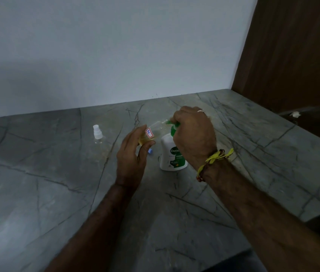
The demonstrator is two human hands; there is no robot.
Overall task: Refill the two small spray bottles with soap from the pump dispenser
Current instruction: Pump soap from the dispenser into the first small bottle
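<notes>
My left hand (132, 154) grips a small clear spray bottle (152, 132) with its cap off, tilted so its open neck meets the green nozzle of the pump dispenser. Yellow liquid sits in the bottle's lower end, and a small red-edged sticker is on its side. The white pump dispenser (172, 157) with a green label stands on the grey stone table (57, 193). My right hand (193, 134) lies curled over its green pump head and hides most of it. A second small spray bottle (98, 134), clear with a white cap, stands upright to the left.
A small blue piece (151, 151), perhaps the removed sprayer, lies on the table just below my left hand. A pale wall runs behind the table. A brown wooden panel (292, 52) stands at the right, with a dark seat (312, 122) below it.
</notes>
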